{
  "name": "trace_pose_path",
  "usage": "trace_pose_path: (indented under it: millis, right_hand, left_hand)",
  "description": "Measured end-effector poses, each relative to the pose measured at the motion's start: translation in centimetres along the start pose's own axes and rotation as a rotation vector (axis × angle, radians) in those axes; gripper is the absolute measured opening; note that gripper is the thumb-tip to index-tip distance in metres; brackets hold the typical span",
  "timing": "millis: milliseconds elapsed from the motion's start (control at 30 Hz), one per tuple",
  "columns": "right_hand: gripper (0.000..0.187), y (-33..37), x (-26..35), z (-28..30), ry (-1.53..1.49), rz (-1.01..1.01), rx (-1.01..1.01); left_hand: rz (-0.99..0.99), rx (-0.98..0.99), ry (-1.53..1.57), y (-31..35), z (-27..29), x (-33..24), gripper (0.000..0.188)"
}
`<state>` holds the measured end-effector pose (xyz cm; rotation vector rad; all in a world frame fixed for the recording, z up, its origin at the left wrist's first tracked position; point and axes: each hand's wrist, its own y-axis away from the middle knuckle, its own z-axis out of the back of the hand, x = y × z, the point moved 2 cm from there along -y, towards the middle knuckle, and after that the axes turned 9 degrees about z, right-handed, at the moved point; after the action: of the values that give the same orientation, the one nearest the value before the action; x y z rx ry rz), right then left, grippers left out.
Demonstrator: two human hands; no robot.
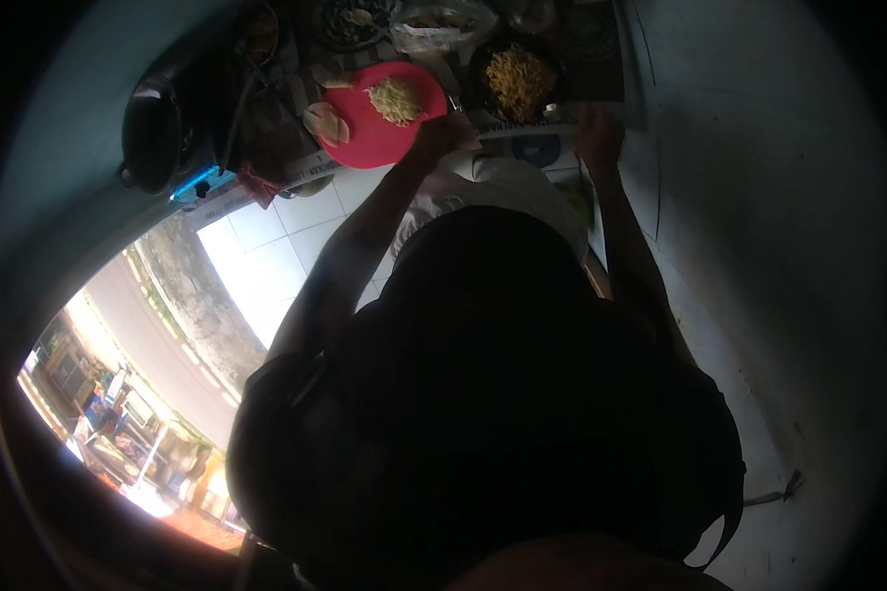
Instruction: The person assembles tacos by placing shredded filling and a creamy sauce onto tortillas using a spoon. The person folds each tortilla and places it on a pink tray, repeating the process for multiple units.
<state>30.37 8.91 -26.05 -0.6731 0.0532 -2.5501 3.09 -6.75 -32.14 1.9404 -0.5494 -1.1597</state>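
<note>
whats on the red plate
A heap of pale yellow noodles lies on the red plate. The left hand covers its right rim; anything under it is hidden.

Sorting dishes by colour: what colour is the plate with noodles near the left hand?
Red-pink plate, seen in the head view.

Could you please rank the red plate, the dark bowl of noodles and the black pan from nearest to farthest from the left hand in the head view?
1. red plate, at the left hand
2. dark bowl of noodles, right
3. black pan, far left

noodles [395,99] on plate [365,138], bowl [520,81] right of it, pan [153,133] far left
</note>
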Motion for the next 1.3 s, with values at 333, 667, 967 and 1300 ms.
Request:
trace_pose_path:
  millis: [333, 667, 967, 1300]
  right_hand:
    - [0.024, 2.1, -7.9, -10.5, 0.04, 0.021, 0.155]
    - [0.018, 5.2, -7.5, -11.0, -1.2, -0.678, -0.007]
    - [0.019, 3.3, -5.4, -7.2, -0.828, -0.582, 0.003]
    - [0.013, 1.9, 0.4, -2.7, -0.188, 0.069, -0.02]
  left_hand:
    - [-0.024, 0.03, -0.042, -0.9, 0.5, -0.1, 0.023]
    - [-0.059, 0.039, -0.03, -1.6, 1.3, 0.2, 0.02]
    - [-0.071, 0.014, -0.135, -1.6, 0.9, -0.9, 0.023]
    - [-0.198, -0.014, -0.281, -4.0, 3.2, 0.9, 0.021]
